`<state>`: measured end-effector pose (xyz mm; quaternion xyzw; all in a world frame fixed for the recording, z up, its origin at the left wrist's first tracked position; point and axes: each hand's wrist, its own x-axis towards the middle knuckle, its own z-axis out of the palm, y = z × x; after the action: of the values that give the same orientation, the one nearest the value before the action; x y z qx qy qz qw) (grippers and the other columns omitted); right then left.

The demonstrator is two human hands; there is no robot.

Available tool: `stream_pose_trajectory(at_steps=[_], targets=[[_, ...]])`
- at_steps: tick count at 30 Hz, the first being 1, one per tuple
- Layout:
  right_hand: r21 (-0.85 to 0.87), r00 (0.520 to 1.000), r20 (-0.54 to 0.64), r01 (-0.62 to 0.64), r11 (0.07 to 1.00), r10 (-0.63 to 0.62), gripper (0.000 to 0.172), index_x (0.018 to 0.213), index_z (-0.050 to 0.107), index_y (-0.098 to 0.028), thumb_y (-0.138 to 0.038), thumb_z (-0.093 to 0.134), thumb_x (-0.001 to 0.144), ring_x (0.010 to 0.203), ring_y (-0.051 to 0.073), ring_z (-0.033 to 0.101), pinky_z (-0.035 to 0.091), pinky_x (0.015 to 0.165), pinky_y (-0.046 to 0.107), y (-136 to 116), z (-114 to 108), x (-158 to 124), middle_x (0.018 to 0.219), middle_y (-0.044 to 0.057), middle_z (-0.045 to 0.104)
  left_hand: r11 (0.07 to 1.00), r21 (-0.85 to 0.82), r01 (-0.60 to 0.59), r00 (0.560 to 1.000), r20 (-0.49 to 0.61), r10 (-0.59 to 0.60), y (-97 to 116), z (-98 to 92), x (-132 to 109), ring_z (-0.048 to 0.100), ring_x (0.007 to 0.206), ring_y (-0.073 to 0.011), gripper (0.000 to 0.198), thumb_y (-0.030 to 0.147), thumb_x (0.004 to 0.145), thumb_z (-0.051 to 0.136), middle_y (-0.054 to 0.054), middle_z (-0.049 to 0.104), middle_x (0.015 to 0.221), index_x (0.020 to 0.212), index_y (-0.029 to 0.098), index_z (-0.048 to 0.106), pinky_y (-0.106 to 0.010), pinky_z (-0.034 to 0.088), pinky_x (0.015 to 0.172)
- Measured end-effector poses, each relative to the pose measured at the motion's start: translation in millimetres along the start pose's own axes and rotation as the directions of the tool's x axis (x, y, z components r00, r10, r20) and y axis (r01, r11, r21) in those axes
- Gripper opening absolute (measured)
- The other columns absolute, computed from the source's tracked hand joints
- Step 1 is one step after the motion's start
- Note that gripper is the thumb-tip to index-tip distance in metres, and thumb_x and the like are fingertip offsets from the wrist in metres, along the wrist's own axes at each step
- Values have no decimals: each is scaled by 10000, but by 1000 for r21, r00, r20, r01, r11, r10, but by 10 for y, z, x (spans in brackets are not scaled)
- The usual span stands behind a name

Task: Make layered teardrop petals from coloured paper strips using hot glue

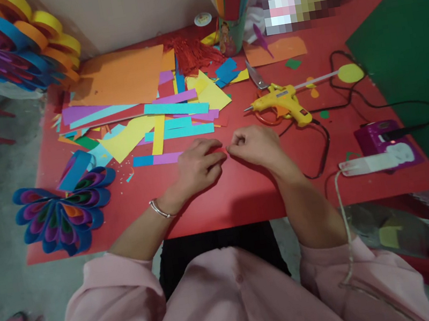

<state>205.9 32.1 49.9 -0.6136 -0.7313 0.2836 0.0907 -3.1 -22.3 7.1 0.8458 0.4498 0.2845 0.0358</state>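
My left hand (201,165), with a silver bangle at the wrist, rests on the red table with its fingers curled over a blue and purple paper strip (165,158). Most of the strip's right part is hidden under that hand. Close by on the right, my right hand (256,145) is closed in a pinch at the strip's right end, where a small reddish bit shows between both sets of fingertips. A yellow glue gun (282,103) lies just beyond my right hand. Cut strips, among them a turquoise one (176,108), lie beyond my left hand.
A looped blue and purple paper ornament (64,214) lies at the left front corner. Orange sheets (120,78) and red tassels (195,52) lie at the back. Scissors (256,75) rest near the glue gun. On the right are a purple power box (374,138), cables and a green board (415,42).
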Motion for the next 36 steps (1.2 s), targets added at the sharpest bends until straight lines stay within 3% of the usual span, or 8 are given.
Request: stream_pose_trajectory(at_steps=[36], targets=[[0, 1000, 11, -2, 1000, 2, 104, 838, 806, -272, -333, 724, 856, 767, 190, 635, 349, 677, 333, -12, -11, -1, 860, 6, 799, 1000, 7, 6, 1000, 8, -7, 4, -7, 5, 729, 1165, -278, 260, 198, 989, 598, -74, 806, 1268, 1029, 259, 848, -396, 607, 846]])
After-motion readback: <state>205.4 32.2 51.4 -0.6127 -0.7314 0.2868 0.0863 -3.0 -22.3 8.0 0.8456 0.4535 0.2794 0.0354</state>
